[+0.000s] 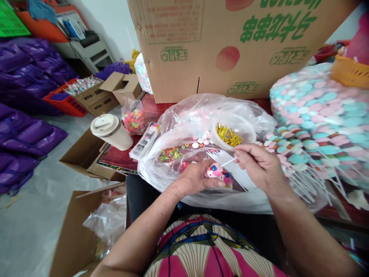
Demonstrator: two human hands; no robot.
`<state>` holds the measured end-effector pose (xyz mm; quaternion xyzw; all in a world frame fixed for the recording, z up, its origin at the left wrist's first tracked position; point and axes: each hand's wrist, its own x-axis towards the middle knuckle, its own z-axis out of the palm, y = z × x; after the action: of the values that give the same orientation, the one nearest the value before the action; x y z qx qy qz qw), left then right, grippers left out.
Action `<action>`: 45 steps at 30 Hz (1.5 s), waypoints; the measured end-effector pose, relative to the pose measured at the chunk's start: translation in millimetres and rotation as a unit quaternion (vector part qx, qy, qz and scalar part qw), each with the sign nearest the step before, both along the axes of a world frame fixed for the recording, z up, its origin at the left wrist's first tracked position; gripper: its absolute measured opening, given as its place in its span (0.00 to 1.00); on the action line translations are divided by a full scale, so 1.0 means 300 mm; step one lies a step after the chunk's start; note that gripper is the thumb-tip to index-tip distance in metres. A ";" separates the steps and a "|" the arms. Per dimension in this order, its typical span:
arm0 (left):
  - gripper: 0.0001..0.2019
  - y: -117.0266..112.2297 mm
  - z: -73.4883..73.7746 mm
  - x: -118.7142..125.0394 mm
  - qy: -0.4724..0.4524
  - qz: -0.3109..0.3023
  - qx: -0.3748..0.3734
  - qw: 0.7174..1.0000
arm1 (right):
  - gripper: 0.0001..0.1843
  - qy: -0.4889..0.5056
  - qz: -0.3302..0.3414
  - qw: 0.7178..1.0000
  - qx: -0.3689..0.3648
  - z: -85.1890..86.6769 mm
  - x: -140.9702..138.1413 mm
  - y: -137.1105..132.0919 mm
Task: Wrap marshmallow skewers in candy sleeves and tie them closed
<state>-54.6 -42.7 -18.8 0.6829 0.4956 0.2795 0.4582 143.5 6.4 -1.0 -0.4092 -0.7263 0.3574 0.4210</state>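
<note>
My left hand (193, 179) is closed on a small printed wrapper (220, 175) with pink, white and blue on it. A thin white stick (230, 162) runs from the wrapper up to my right hand (259, 166), whose thumb and fingers pinch its far end. What is inside the wrapper is partly hidden by my left fingers. Beneath both hands lies a bundle of white sticks (243, 177) on clear plastic sheeting (157, 175). Ring-shaped candies (170, 155) sit in the plastic, and gold twist ties (229, 135) fill a clear round tub (251, 130) just beyond.
A tall cardboard box (201, 73) stands behind. To the right are marshmallow skewers (300, 154) and a big bag of pink and blue marshmallows (323, 102). A lidded cup (112, 132), a bag of candies (134, 121) and a card packet (145, 141) stand left, near the table edge.
</note>
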 end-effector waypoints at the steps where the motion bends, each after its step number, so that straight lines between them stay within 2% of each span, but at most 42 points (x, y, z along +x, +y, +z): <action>1: 0.25 -0.001 0.005 -0.004 -0.039 -0.015 -0.003 0.999 | 0.09 -0.030 0.005 1.000 -0.003 0.011 0.002 0.004; 4: 0.19 -0.006 0.009 -0.014 -0.150 -0.015 -0.023 0.988 | 0.11 -0.036 -0.021 0.999 -0.029 0.023 0.002 0.009; 9: 0.18 -0.004 -0.004 -0.007 -0.271 0.075 -0.127 0.951 | 0.17 -0.015 -0.058 0.998 -0.032 0.005 -0.002 0.004; 12: 0.17 0.004 -0.011 0.010 -0.300 0.112 -0.147 0.936 | 0.17 -0.032 -0.053 0.998 -0.022 0.003 -0.006 -0.003; 17: 0.16 0.004 -0.015 0.016 -0.309 0.135 -0.121 0.934 | 0.17 -0.035 -0.057 0.997 -0.024 0.002 -0.005 -0.009; 19: 0.19 0.000 -0.015 0.005 -0.302 0.097 -0.133 0.939 | 0.17 -0.024 -0.061 0.998 -0.022 -0.002 -0.001 -0.006; 21: 0.23 -0.006 -0.016 -0.008 -0.251 0.026 -0.138 0.958 | 0.17 -0.010 -0.068 0.997 -0.028 -0.003 0.000 -0.003; 24: 0.21 -0.012 -0.023 -0.016 -0.165 -0.035 -0.144 0.975 | 0.18 -0.013 -0.071 0.996 -0.045 0.000 -0.010 -0.007; 28: 0.17 -0.009 -0.037 0.007 -0.168 -0.032 -0.184 0.968 | 0.19 -0.060 -0.020 0.997 -0.039 -0.005 -0.055 -0.042; 33: 0.13 0.000 -0.038 0.038 -0.175 -0.028 -0.139 0.974 | 0.17 -0.089 0.031 0.996 -0.001 -0.047 -0.114 -0.078; 38: 0.23 0.005 0.024 -0.042 -0.245 -0.033 -0.110 0.963 | 0.17 -0.086 0.010 0.996 -0.019 -0.037 -0.079 -0.046; 41: 0.17 0.001 0.039 -0.086 -0.201 -0.061 -0.125 0.970 | 0.17 -0.064 -0.006 0.997 -0.049 -0.026 -0.057 -0.030; 43: 0.16 -0.006 0.015 -0.077 -0.182 -0.035 -0.142 0.972 | 0.18 -0.063 -0.015 0.997 -0.050 -0.031 -0.063 -0.031; 45: 0.15 -0.015 -0.026 -0.042 -0.203 0.049 -0.154 0.966 | 0.18 -0.072 -0.011 0.997 -0.025 -0.041 -0.083 -0.041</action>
<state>-67.3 -47.1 -26.6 0.5080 0.4616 0.3550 0.6346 118.5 -5.9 -13.3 -0.4521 -0.7409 0.3407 0.3614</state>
